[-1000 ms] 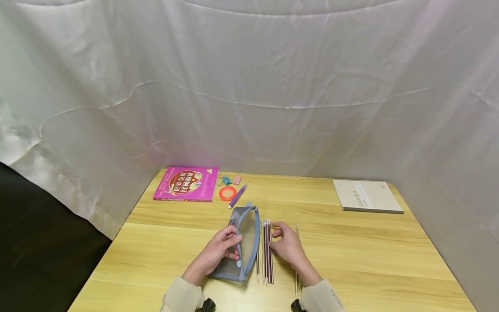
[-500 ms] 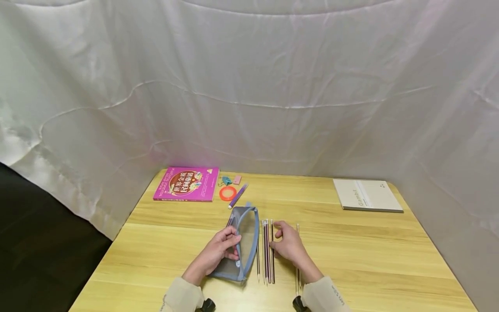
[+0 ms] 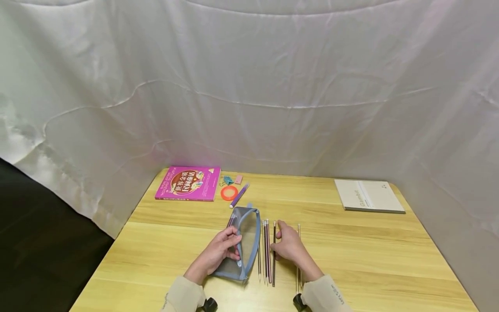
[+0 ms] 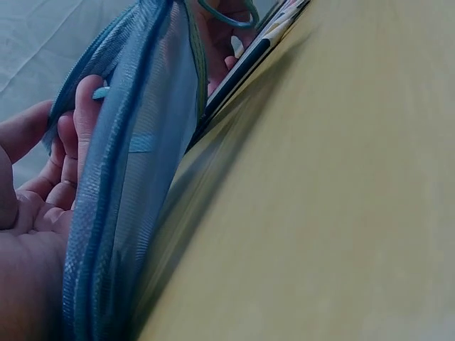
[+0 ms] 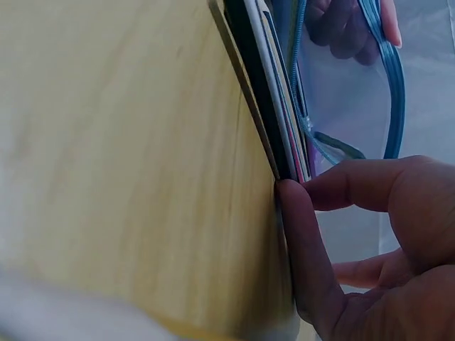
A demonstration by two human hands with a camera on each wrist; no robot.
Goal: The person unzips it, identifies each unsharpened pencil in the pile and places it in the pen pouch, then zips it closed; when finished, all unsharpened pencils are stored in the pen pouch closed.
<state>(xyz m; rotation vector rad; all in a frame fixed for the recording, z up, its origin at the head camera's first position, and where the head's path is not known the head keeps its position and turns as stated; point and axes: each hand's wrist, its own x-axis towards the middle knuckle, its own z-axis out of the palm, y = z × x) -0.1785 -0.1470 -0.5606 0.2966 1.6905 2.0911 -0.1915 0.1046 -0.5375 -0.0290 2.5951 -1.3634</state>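
Left hand (image 3: pixel 219 252) sits low in the centre of the head view, fingers curled over the edge of the blue mesh pencil case (image 3: pixel 242 242), pinching its zipped rim; the left wrist view shows the fingertips (image 4: pixel 84 106) tucked against the mesh wall. Right hand (image 3: pixel 287 245) is just to the right of it, thumb and fingers bent, closing on a dark pencil (image 3: pixel 274 251) at the right edge of the row of pencils (image 3: pixel 265 249). In the right wrist view the thumb (image 5: pixel 302 234) presses against the side of that dark pencil, which lies flat on the table (image 3: pixel 370 255). The row lies parallel between the two hands, touching or just beside the case's right edge. Another thin pencil (image 3: pixel 298 229) pokes out beyond the right hand, partly hidden under the wrist.

Further up the frame, above the case: a purple pen (image 3: pixel 238 196), an orange tape ring (image 3: pixel 228 193), a small pink eraser (image 3: pixel 238 179) and a teal clip (image 3: pixel 226 180). Left of those, a magenta book (image 3: pixel 188 183). At the right of the table, well apart, a pale notebook (image 3: pixel 368 196). White cloth (image 3: pixel 249 86) hangs behind it all.
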